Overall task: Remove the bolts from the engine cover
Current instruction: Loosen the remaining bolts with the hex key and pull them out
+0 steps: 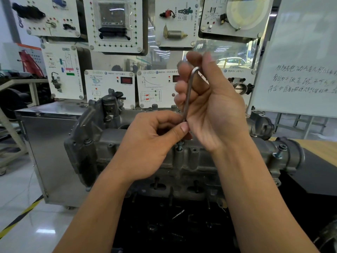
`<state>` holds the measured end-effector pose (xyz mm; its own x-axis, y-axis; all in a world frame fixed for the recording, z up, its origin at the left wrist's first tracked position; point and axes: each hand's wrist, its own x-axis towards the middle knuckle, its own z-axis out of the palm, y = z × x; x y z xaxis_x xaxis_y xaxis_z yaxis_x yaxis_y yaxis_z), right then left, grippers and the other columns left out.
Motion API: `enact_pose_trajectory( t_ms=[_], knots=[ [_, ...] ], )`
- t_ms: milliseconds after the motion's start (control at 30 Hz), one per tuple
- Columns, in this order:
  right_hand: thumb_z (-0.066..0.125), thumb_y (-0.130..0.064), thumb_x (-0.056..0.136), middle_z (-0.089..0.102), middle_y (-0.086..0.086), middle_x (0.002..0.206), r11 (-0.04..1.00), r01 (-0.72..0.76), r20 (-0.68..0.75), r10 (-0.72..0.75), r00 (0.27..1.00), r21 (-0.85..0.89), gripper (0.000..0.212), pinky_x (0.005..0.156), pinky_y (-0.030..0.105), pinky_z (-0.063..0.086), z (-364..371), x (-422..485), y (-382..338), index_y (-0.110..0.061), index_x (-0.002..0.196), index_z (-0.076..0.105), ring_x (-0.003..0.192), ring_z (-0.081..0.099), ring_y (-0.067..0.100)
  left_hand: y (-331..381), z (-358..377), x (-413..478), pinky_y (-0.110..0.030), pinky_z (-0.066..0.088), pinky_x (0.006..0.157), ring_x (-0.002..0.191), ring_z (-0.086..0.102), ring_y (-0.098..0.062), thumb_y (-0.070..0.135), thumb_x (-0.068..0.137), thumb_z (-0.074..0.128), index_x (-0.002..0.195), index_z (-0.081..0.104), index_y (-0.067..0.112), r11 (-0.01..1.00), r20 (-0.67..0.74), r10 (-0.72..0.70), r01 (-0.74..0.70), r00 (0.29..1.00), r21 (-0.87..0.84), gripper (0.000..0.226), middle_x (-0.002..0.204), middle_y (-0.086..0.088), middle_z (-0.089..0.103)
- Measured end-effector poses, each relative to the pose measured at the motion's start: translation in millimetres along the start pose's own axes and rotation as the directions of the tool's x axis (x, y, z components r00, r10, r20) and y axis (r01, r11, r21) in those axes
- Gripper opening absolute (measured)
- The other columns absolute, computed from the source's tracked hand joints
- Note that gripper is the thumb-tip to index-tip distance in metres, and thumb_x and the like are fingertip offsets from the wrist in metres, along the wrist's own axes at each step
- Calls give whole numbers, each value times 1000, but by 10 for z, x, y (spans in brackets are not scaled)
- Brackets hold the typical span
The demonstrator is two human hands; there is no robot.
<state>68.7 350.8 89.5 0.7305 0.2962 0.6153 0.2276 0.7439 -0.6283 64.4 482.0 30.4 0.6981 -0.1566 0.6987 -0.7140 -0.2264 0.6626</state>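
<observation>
Bolt (180, 146) raised on engine cover (113, 141), just below left fingers (179, 130) pinching hex key (187, 95)

On my feed the engine cover (145, 154) is dull dark grey all over, and the hex key (188, 95) above it is plain silver-grey. The middle bolt (180, 146) has a teal-blue shank, same as the right bolt (278, 153). The far panels (109, 83) are white, with a red display (125, 80). The whiteboard (300, 42) on the right is white with black handwriting. The floor tape (23, 214) near left is yellow-and-black striped, and the tabletop (321, 148) on the right is tan.
</observation>
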Motion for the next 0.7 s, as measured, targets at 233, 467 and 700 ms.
enact_pose_trajectory(
  t_ms=[233,467,700],
  knots=[
    [56,-32,99,61,-1,60,986,45,-112,-64,992,-162,19,39,18,39,88,-16,52,-14,100,60,39,49,8,6,-35,-22,-26,56,84,93,73,-17,16,92,61,98,75,13,997,59,17,-12,998,-70,15,93,-4,78],
    [67,-24,94,64,2,59,914,213,-227,-302,926,-345,13,40,25,45,124,-52,124,-11,90,69,40,57,15,27,-33,-16,-51,55,92,95,73,-25,17,90,62,99,74,10,998,21,-20,21,1000,-60,17,94,-6,77],
    [58,-28,99,58,4,59,811,194,-80,-283,956,-552,17,43,24,42,89,-46,68,-18,95,72,41,49,17,13,-32,-12,-45,56,93,95,73,-25,17,89,67,98,73,3,994,12,-57,58,998,-93,17,93,-10,77]
  ],
)
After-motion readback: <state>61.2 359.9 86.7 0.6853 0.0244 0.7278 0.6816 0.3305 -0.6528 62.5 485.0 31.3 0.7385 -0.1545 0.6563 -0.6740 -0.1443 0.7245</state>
